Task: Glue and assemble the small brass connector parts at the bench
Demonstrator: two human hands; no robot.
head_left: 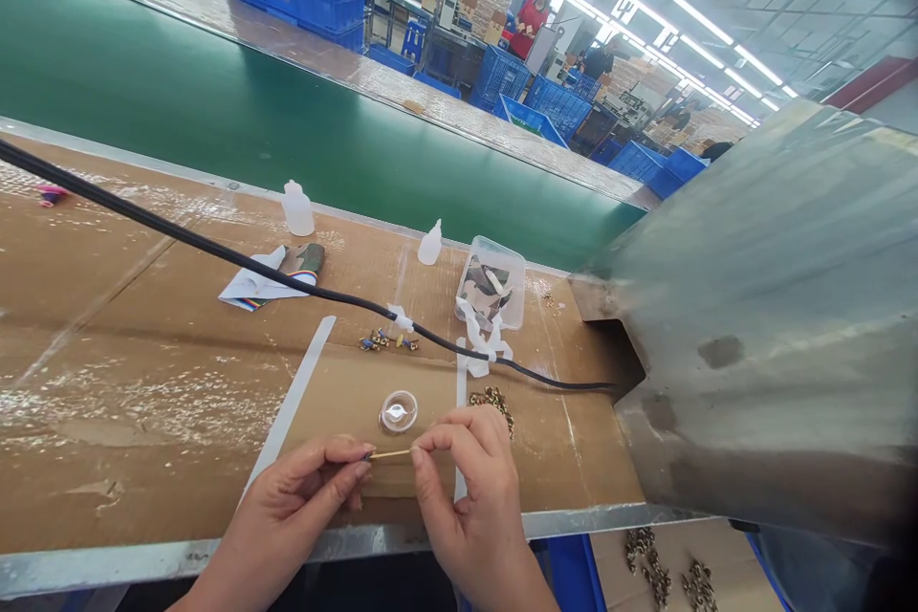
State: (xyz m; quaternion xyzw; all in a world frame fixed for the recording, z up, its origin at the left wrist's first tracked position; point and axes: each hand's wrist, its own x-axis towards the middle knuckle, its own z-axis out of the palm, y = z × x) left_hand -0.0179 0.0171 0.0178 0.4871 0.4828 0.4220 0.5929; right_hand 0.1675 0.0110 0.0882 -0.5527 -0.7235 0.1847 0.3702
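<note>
My left hand (308, 488) pinches a tiny dark-blue piece between thumb and fingertip; most of it is hidden. A thin wooden toothpick (391, 454) is held by its right end in the closed fingers of my right hand (469, 473). Its left end meets the small piece. Just beyond my hands sits a small round clear dish (398, 412). A pile of small brass-coloured parts (494, 402) lies behind my right hand, partly covered by it. Farther back is a little group of blue and gold pieces (387, 340).
A black cable (337, 298) crosses the cardboard-covered bench. Two white squeeze bottles (297, 210), a folded cloth (276, 275) and a clear tub (491, 282) stand near the green conveyor belt (287, 124). A large metal housing (760, 325) rises on the right. More small parts (649, 564) lie below.
</note>
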